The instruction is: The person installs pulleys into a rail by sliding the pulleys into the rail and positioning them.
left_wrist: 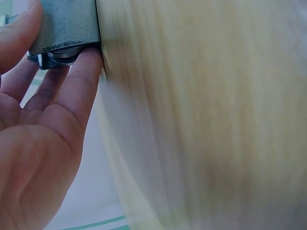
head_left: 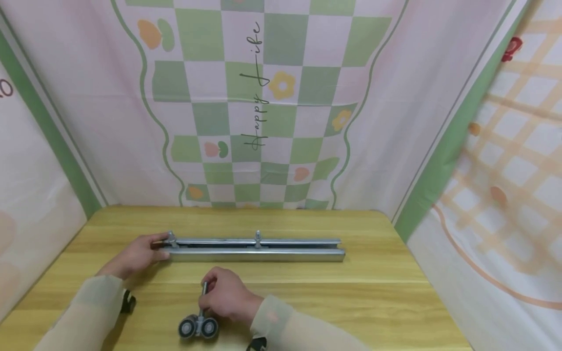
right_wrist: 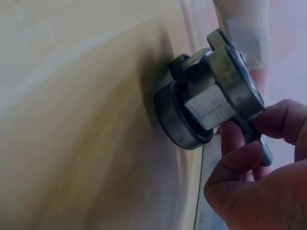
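A metal track rail (head_left: 259, 255) lies lengthwise across the table, its slot facing up. Two roller hangers sit in it, their bolts standing up: one hanger (head_left: 172, 240) at the left end, another hanger (head_left: 258, 240) near the middle. My left hand (head_left: 138, 256) grips the rail's left end; in the left wrist view, a fingertip touches the rim by a roller (left_wrist: 67, 51) inside. Nearer the front, my right hand (head_left: 228, 295) pinches the threaded bolt of a loose roller hanger (head_left: 198, 326), wheels down. In the right wrist view, its wheels (right_wrist: 182, 117) flank a metal block.
The wooden table (head_left: 351, 302) extends to the right of both hands. Behind it hangs a checked cloth (head_left: 281, 117), with more patterned cloth (head_left: 505, 195) on the right side. Dark straps (head_left: 128, 302) show at the sleeves.
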The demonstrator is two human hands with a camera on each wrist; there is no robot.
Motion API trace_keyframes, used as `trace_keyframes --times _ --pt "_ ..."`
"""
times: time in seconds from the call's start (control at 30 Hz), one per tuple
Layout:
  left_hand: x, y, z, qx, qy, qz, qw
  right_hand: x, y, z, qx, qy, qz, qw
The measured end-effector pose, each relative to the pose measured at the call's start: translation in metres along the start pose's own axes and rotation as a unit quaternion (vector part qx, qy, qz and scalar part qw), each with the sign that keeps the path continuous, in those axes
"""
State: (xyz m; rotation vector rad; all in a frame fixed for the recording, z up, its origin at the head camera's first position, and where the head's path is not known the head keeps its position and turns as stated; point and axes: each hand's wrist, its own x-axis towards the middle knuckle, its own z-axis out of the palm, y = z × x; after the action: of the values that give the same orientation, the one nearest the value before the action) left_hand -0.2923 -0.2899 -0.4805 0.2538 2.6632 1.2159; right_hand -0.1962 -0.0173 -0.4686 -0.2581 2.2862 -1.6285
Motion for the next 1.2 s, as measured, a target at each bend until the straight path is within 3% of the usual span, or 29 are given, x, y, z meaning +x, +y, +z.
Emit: trace_keyframes --times 0.47,0.8,1.0,1.2 --pt "-0.002 -0.003 -0.002 0.004 0.002 0.014 0.9999 -0.015 0.007 -0.040 -0.107 -0.019 -0.077 0.9910" --pt "0.001 -0.003 -0.001 -0.001 0.003 0.020 0.9998 -0.034 0.022 -0.084 -0.223 -0.005 -0.161 0.9614" --pt "0.000 -0.001 -0.001 0.003 0.005 0.021 0.9998 -0.046 0.029 -0.106 -0.259 0.020 -0.184 0.9479" --pt "-0.001 0.000 -0.002 -0.004 0.005 0.024 0.9997 -0.058 0.031 -0.117 -0.294 0.042 -0.178 0.9381"
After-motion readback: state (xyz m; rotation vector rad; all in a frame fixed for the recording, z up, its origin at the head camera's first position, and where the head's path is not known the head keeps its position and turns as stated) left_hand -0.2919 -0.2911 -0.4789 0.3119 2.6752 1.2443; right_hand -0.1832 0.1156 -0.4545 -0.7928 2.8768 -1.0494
